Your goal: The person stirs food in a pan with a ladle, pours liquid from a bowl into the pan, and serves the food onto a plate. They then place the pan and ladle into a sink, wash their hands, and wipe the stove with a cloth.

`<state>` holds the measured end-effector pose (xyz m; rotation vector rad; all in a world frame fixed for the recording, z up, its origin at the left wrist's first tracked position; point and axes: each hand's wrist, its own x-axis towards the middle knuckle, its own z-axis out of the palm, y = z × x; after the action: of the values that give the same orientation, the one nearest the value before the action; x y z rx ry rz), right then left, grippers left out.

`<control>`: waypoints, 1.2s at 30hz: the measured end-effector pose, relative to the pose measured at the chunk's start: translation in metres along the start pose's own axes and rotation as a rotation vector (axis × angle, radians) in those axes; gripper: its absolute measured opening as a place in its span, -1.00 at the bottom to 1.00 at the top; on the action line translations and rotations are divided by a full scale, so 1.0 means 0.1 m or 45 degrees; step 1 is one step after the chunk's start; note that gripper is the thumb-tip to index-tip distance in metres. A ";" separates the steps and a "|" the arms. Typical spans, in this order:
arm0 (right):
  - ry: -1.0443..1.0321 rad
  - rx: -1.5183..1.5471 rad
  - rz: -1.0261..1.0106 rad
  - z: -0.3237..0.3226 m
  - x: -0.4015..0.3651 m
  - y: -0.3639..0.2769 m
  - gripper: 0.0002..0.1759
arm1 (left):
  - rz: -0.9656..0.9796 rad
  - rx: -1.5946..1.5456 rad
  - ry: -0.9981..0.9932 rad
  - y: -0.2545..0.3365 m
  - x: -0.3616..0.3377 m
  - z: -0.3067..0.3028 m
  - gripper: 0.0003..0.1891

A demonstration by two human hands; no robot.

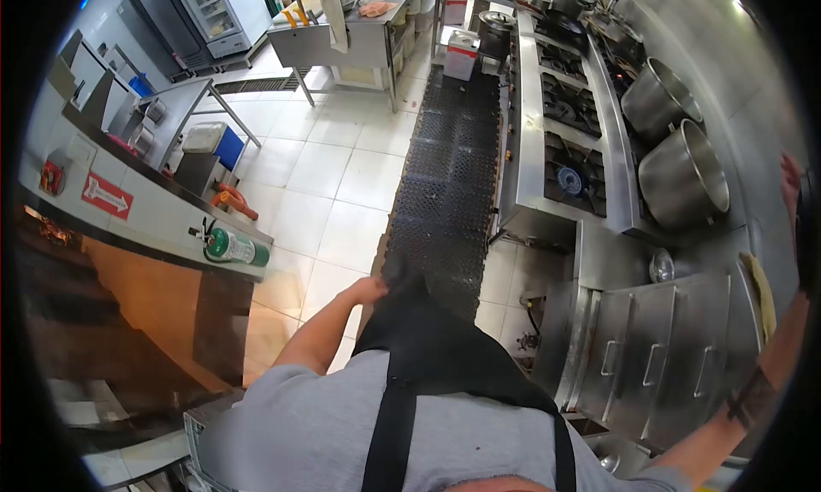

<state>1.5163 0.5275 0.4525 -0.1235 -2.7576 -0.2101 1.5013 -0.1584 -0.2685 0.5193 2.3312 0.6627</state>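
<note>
My left hand point(369, 288) hangs low by my side and rests against the black apron point(436, 346) I wear over a grey shirt; its fingers look curled on the apron's edge. My right hand point(794, 197) is raised at the far right edge of view, next to a dark object point(807, 235) that is mostly cut off. Whether that hand grips it is hidden by the frame edge. My right forearm point(753, 398) carries a dark tattoo.
A steel gas range point(571, 107) runs along the right, with two large steel pots point(680, 163) beside it and steel drawers point(658, 355) below. A black rubber mat point(445, 175) covers the aisle. A green extinguisher point(233, 247) lies on the left counter. Steel tables stand at the back.
</note>
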 end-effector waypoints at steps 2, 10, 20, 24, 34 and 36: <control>-0.197 0.510 -0.164 0.51 0.54 -0.53 -0.52 | -0.157 0.245 -0.110 -0.80 0.15 0.31 -0.58; -0.759 0.492 -0.839 1.66 1.52 -3.16 -0.39 | -0.664 -0.215 -0.635 -2.08 0.19 -0.29 -0.28; -1.068 0.447 -0.275 5.04 2.04 -3.55 -0.27 | -0.622 -0.086 0.089 -2.86 1.64 -2.63 -0.58; -1.527 0.865 -0.059 5.72 2.26 -3.90 -0.25 | -0.793 -0.310 0.229 -2.86 2.32 -3.42 -0.55; -1.159 0.746 -0.204 7.08 5.04 -4.12 -0.57 | -0.501 0.117 -0.154 -2.76 4.20 -4.62 -0.44; -1.052 0.856 -0.275 7.06 5.72 -4.30 -0.64 | -0.460 0.069 0.111 -2.27 4.48 -5.31 -0.53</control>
<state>0.6851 0.2521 -0.0415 0.3420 -3.4502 0.9096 0.7803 -0.2780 -0.2636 0.0860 2.4432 0.4582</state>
